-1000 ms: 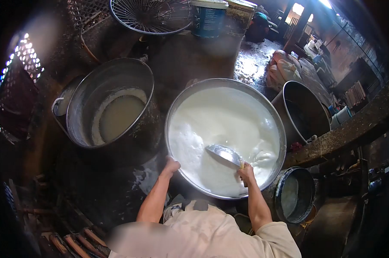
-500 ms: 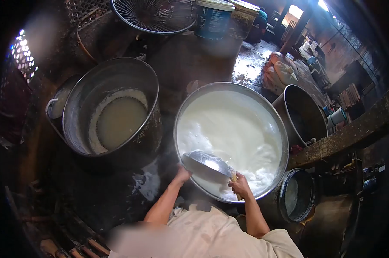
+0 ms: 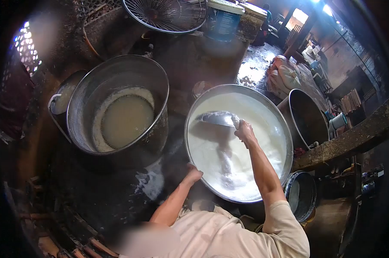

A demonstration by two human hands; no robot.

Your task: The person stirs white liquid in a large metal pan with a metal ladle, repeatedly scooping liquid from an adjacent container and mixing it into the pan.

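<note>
A wide round metal vat (image 3: 290,148) stands in front of me, full of creamy white liquid (image 3: 254,112) with froth near its front side. My left hand (image 3: 194,173) is closed on the vat's rim at the front left. Reaching over the vat, my right hand (image 3: 245,133) grips the short handle of a large metal scoop (image 3: 218,118). The scoop's shiny bowl lies tilted at the liquid's surface in the back left part of the vat, its lower edge hard to make out. A pale streak trails through the liquid in front of it.
To the left stands a deep metal pot (image 3: 163,101) with cloudy yellowish liquid low inside. Another tall metal container (image 3: 308,116) and a smaller bucket (image 3: 301,195) flank the vat's right side, near a wooden beam (image 3: 345,148). A wire basket (image 3: 168,17) and a blue tub (image 3: 223,21) stand behind.
My right hand has carried the scoop from the vat's front rim to its back left, extending the arm. My left hand stays at the rim. The whole view has shifted slightly.
</note>
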